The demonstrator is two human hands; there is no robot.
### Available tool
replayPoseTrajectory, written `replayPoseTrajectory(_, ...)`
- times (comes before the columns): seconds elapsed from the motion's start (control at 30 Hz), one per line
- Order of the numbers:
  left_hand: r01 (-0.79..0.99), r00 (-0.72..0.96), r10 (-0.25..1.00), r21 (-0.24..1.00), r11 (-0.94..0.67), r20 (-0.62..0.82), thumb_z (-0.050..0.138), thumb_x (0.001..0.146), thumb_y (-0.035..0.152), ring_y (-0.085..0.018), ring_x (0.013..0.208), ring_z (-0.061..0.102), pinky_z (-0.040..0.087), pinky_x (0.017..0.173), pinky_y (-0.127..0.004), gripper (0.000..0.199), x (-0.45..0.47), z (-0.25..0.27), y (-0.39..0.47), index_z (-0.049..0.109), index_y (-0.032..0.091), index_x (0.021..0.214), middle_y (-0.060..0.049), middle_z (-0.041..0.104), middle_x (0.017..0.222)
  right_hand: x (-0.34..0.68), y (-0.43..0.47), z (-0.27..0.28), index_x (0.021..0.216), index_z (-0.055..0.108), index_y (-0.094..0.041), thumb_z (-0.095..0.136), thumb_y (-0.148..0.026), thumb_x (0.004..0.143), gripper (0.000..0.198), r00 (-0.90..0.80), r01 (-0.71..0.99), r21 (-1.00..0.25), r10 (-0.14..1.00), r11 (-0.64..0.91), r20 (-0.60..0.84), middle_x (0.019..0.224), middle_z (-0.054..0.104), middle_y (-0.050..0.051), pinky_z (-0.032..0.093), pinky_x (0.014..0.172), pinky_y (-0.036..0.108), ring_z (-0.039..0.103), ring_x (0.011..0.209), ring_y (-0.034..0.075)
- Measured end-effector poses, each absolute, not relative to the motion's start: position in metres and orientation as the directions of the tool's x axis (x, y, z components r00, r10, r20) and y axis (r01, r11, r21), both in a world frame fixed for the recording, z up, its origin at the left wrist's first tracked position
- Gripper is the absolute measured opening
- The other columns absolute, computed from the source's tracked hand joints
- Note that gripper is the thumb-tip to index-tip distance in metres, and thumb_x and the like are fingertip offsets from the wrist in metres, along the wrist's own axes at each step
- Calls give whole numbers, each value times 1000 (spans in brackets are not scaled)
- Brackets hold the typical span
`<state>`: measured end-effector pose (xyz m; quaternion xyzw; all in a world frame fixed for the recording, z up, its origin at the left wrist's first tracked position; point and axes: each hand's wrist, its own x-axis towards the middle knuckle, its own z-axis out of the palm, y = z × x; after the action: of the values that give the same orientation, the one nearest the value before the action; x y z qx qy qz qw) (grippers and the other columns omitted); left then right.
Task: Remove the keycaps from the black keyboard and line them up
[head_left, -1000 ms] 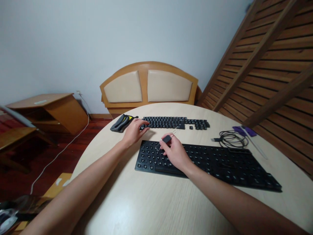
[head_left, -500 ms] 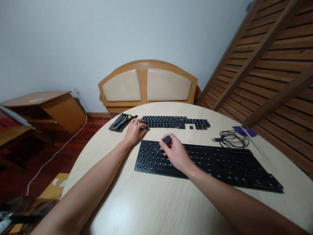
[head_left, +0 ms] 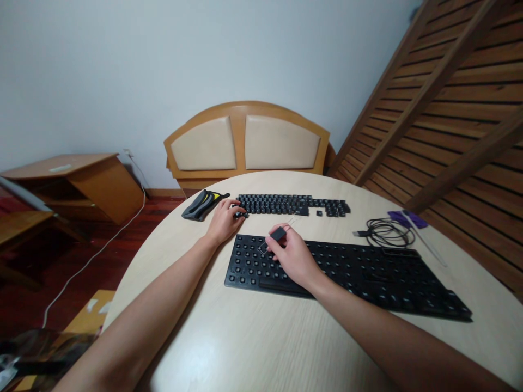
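Observation:
My right hand (head_left: 296,255) grips a keycap puller (head_left: 278,234) by its black handle, with thin wire loops sticking out at both ends. It hovers over the left part of a black keyboard (head_left: 359,275) whose switches are bare of caps. Loose black keycaps (head_left: 269,204) lie in neat rows behind the keyboard. At the left end of these rows, my left hand (head_left: 223,222) rests on the table with its fingers bent around a few keycaps. Its fingertips partly hide the caps they touch.
A grey, black and yellow pouch-like item (head_left: 201,206) lies left of the keycaps. To the right are a coiled black USB cable (head_left: 390,233), a purple cloth (head_left: 408,218) and a thin pale stick (head_left: 429,243). The round table's edge (head_left: 141,256) curves along the left.
Almost nothing differs. My left fingers shift very slightly at the keycaps, and my right hand keeps the puller in nearly the same place.

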<state>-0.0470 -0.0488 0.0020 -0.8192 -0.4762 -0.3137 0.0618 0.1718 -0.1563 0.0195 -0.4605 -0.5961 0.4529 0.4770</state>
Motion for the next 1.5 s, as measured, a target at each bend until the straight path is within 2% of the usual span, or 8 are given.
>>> replayPoseTrajectory(0.37, 798, 276, 762, 302, -522, 586, 69, 81, 23, -30, 114, 52, 43, 101, -46, 24, -35, 20, -66, 64, 21, 104, -9, 60, 121, 171, -155, 19, 94, 50, -22, 60, -33, 85, 18, -125, 111, -978, 978, 179, 164, 76, 57, -1, 49, 46, 23, 63, 66, 17)
replayPoseTrajectory(0.5, 779, 202, 795, 399, -484, 572, 60, 86, 20, -25, 99, 59, 49, 89, -40, 18, -17, 34, -94, 55, 20, 103, -8, 63, 104, 169, -154, 20, 94, 51, -21, 59, -35, 85, 18, -117, 112, -978, 979, 177, 164, 75, 57, -1, 49, 44, 22, 63, 67, 16)
replayPoseTrajectory(0.63, 734, 249, 868, 500, -459, 430, 60, 83, 20, -20, 76, 60, 49, 65, -32, 15, -2, 43, -140, 51, 21, 95, -3, 63, 89, 168, -152, 19, 95, 50, -21, 58, -41, 85, 23, -79, 78, -982, 983, 172, 166, 78, 56, -1, 48, 42, 21, 64, 68, 16)
replayPoseTrajectory(0.77, 696, 443, 874, 538, -475, 200, 64, 83, 26, -20, 72, 57, 44, 63, -32, 16, 1, 51, -185, 50, 22, 80, -1, 61, 79, 169, -151, 18, 95, 48, -21, 58, -44, 85, 27, -24, 26, -982, 982, 186, 185, 78, 55, -2, 46, 40, 19, 64, 64, 15)
replayPoseTrajectory(0.87, 628, 611, 776, 502, -595, 157, 69, 83, 34, -25, 91, 57, 46, 77, -37, 18, 1, 55, -202, 58, 24, 92, -4, 64, 94, 169, -151, 18, 95, 48, -21, 57, -45, 85, 28, -4, 12, -980, 980, 198, 198, 77, 56, -3, 43, 39, 17, 62, 62, 13)
replayPoseTrajectory(1.0, 636, 644, 748, 433, -639, 158, 65, 88, 35, -27, 96, 56, 47, 84, -41, 15, 1, 52, -202, 64, 24, 99, -6, 64, 102, 167, -151, 19, 95, 49, -21, 53, -48, 88, 28, -7, 13, -984, 984, 176, 176, 76, 57, -3, 42, 40, 18, 61, 61, 13)
replayPoseTrajectory(1.27, 618, 692, 714, 422, -663, 108, 65, 89, 35, -26, 95, 57, 48, 80, -37, 15, -8, 56, -194, 71, 24, 98, -6, 65, 98, 173, -153, 50, 87, 52, -20, 51, -43, 92, 24, -184, 77, -983, 971, 166, 150, 74, 60, -1, 48, 54, 22, 63, 63, 12)
replayPoseTrajectory(1.5, 622, 701, 706, 396, -675, 103, 68, 86, 39, -25, 96, 56, 47, 78, -35, 17, -22, 63, -187, 70, 24, 94, -5, 64, 94, 181, -149, 52, 83, 51, -20, 49, -46, 95, 29, -276, 95, -973, 944, 213, 180, 67, 58, -2, 44, 47, 21, 57, 55, 10)
